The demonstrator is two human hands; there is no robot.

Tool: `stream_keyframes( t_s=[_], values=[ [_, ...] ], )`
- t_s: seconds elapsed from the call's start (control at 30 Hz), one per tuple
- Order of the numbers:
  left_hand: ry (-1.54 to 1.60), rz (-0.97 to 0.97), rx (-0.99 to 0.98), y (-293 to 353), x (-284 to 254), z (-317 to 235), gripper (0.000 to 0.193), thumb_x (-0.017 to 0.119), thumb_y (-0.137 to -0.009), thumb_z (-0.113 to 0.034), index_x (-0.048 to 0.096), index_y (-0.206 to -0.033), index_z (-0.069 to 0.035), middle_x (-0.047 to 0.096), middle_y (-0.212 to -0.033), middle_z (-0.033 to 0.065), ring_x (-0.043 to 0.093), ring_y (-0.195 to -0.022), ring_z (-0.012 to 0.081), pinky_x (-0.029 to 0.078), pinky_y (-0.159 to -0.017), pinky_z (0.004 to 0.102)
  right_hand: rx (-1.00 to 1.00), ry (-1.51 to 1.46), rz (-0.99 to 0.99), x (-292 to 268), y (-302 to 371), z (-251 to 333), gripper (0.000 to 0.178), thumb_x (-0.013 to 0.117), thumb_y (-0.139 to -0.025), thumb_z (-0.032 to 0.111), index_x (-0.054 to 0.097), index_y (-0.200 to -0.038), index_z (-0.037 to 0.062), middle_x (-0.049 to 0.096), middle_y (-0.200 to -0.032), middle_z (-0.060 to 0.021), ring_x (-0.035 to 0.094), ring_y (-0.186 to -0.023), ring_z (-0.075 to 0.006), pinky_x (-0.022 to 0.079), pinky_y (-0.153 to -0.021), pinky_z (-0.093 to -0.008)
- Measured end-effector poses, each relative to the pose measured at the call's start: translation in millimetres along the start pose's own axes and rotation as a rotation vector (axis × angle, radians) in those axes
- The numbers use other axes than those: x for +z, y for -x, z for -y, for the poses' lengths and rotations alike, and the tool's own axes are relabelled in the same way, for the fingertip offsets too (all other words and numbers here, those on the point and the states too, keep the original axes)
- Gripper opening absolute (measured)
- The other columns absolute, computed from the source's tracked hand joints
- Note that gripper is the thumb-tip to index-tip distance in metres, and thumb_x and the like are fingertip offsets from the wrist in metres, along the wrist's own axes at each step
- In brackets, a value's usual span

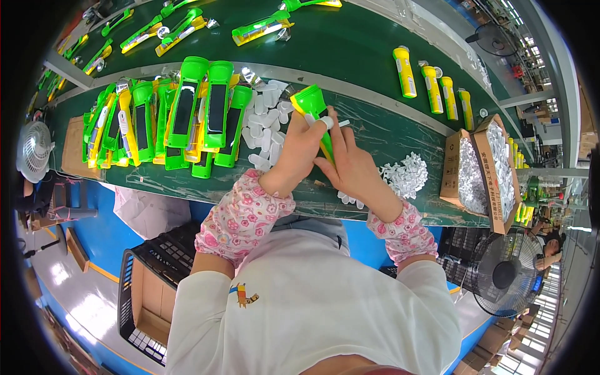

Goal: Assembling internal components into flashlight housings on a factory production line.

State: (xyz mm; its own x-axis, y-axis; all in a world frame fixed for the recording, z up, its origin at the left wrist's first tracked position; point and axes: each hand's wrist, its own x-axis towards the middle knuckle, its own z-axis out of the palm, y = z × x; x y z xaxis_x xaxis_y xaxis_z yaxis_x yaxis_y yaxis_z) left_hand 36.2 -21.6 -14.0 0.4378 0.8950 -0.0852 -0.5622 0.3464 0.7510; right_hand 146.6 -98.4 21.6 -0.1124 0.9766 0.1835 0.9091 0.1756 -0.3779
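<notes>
A green and yellow flashlight [310,100] is held over the bench, its wide head pointing up and to the left. My left hand [296,153] is closed on its left side. Along the right side lies my right hand [355,167], its fingers closed against the handle. A white cap-like piece [327,122] shows at my left thumb tip; whether it is worn or held I cannot tell. Beside the right fingers is a small white strip [344,124]. Loose white oval plastic pieces [267,125] lie left of the hands, and small white parts [405,176] are heaped to the right.
Several green and yellow flashlights [182,112] with dark panels are piled at the left. Beyond a metal rail, more lie on a green belt, and yellow flashlights [405,72] stand at right. An open carton [494,175] holds white parts. A fan [505,274] and a black crate [153,275] flank me.
</notes>
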Motion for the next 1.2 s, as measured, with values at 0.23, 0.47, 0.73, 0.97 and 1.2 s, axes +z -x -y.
stream_keyframes(
  t_s=[0.23, 0.47, 0.73, 0.97, 1.2],
  values=[
    [0.13, 0.021, -0.036, -9.4, -6.2, -18.6, 0.034, 0.053, -0.093, -0.011, 0.046, -0.121, 0.007, 0.057, -0.121, 0.0236, 0.058, -0.113, 0.0321, 0.048, -0.097, 0.0408, 0.208, -0.284, -0.102, 7.7, 3.6, -12.5, 0.083, 0.071, -0.081, 0.033, 0.027, -0.142, -0.0028, 0.055, -0.11, -0.0213, 0.064, -0.088, -0.0303, 0.054, -0.07, -0.0357],
    [0.237, 0.359, 0.018, -9.0, 4.5, -41.3, 0.044, 0.061, -0.088, -0.016, 0.046, -0.125, 0.001, 0.058, -0.12, 0.0239, 0.057, -0.115, 0.0356, 0.043, -0.103, 0.0475, 0.3, -1.58, 0.551, -10.4, -3.7, -26.1, 0.042, 0.072, -0.08, 0.016, 0.051, -0.114, 0.0014, 0.058, -0.077, -0.0082, 0.056, -0.055, -0.0136, 0.044, -0.045, -0.0253],
    [-1.175, -0.028, 0.323, -170.4, -4.4, -36.6, 0.077, 0.078, -0.074, -0.037, 0.044, -0.124, 0.011, 0.059, -0.118, 0.0212, 0.058, -0.11, 0.0341, 0.046, -0.091, 0.0366, 0.357, -0.285, -0.25, -12.6, -110.4, -133.6, 0.047, 0.078, -0.073, 0.036, 0.054, -0.091, 0.0004, 0.064, -0.069, -0.0141, 0.065, -0.059, -0.0268, 0.051, -0.051, -0.0372],
    [-2.255, -0.387, 0.13, -312.8, -100.2, -64.2, 0.052, 0.067, -0.075, -0.055, 0.062, -0.107, -0.015, 0.067, -0.106, 0.0118, 0.064, -0.101, 0.0335, 0.05, -0.079, 0.0518, 0.785, 0.672, -0.36, 56.5, -159.7, -257.0, 0.06, 0.069, -0.07, 0.054, 0.059, -0.103, 0.0054, 0.061, -0.091, -0.0074, 0.062, -0.079, -0.0208, 0.05, -0.061, -0.0323],
    [-2.046, 0.121, 0.12, -352.2, -141.3, -95.9, 0.049, 0.083, -0.05, -0.011, 0.056, -0.086, 0.006, 0.064, -0.083, 0.0228, 0.066, -0.08, 0.0367, 0.052, -0.067, 0.0441, 0.862, 0.799, -0.242, 40.1, -156.7, -222.8, 0.065, 0.053, -0.085, 0.057, 0.054, -0.119, 0.0014, 0.056, -0.106, -0.0164, 0.048, -0.107, -0.033, 0.051, -0.065, -0.0496]
  ],
)
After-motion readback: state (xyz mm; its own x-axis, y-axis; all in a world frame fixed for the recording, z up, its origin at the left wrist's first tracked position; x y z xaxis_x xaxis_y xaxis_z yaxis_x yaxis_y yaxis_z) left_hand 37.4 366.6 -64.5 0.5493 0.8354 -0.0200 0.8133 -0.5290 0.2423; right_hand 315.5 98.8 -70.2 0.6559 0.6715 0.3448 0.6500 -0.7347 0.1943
